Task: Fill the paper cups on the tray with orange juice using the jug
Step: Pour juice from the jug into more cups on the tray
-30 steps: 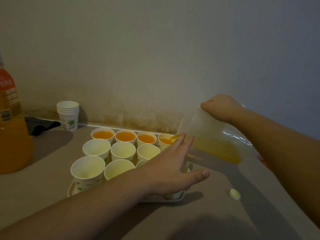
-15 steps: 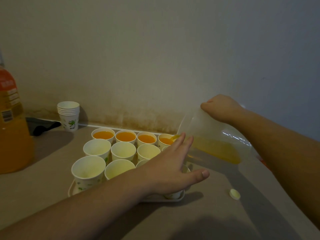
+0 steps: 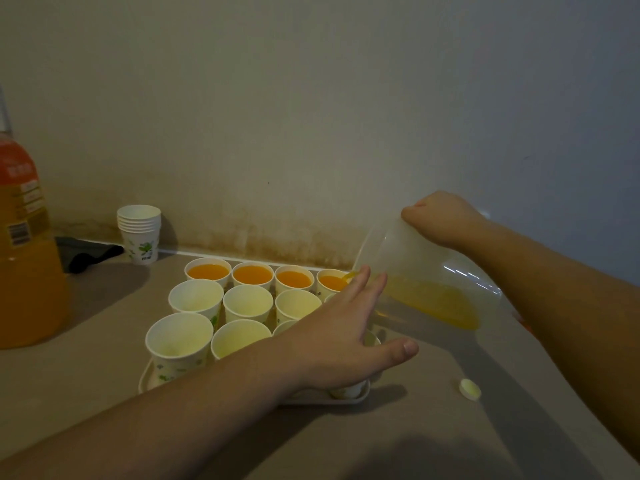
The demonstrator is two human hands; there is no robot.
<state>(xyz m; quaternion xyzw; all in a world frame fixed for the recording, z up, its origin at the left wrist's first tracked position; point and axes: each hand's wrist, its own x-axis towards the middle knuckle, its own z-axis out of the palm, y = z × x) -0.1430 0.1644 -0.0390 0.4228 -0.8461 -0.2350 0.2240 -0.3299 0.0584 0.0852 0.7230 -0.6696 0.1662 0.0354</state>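
A white tray (image 3: 145, 379) holds several paper cups in rows. The back-row cups hold orange juice, for example the leftmost one (image 3: 207, 271); the rightmost back cup (image 3: 330, 282) is taking a thin stream from the jug. The nearer cups, such as the front left one (image 3: 179, 336), look empty. My right hand (image 3: 441, 218) grips the clear plastic jug (image 3: 426, 282) from above and tilts it left, spout over that cup. My left hand (image 3: 341, 336) stretches flat over the tray's right cups, fingers straight and touching the jug's side, hiding some cups.
A big orange juice bottle (image 3: 24, 244) stands at the far left. A stack of spare paper cups (image 3: 139, 233) sits by the wall, with a dark object (image 3: 88, 254) beside it. A small white cap (image 3: 470, 389) lies on the counter to the right of the tray.
The juice in the rightmost back cup has risen a little. Both hands and the jug stay almost where they were.
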